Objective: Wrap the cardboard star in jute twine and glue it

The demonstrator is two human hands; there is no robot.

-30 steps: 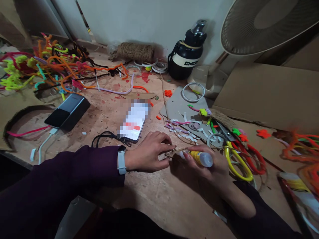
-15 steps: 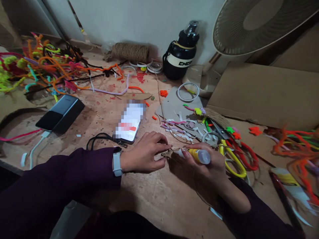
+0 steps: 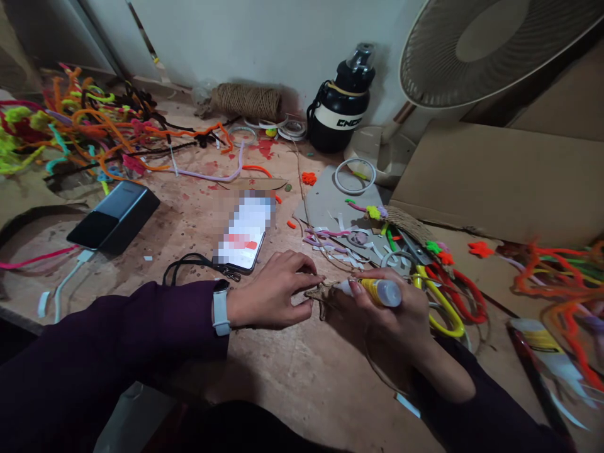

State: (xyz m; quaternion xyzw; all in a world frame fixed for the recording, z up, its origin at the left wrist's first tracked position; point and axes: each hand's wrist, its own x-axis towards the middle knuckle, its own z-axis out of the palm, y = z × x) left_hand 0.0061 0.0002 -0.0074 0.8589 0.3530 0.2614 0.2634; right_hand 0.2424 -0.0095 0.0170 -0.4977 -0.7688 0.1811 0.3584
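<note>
My right hand [image 3: 401, 314] is closed around a small glue bottle [image 3: 377, 291] with a yellow label and a clear base. Its nozzle points left and meets a small twine-wrapped piece [image 3: 323, 294], brown and seemingly star-shaped. Thumb and fingertips of my left hand [image 3: 278, 289] pinch that piece from its left side, just above the table. A thin strand of twine [image 3: 377, 368] trails below my right hand. Ahead of my left hand lies a phone [image 3: 243, 236] with a lit, partly blurred screen.
Yellow-and-red-handled scissors [image 3: 443, 311] lie right of my right hand. Paper scraps and a grey card [image 3: 325, 198] are beyond it. A twine roll [image 3: 248, 100], black bottle [image 3: 340, 107] and fan [image 3: 491, 44] stand behind. Pipe cleaners [image 3: 94, 132] pile at left; a power bank [image 3: 113, 217] sits nearer.
The glue bottle and my right hand have shifted very slightly to the right, and more of the twine-wrapped piece shows. My left hand keeps its pinch in nearly the same place.
</note>
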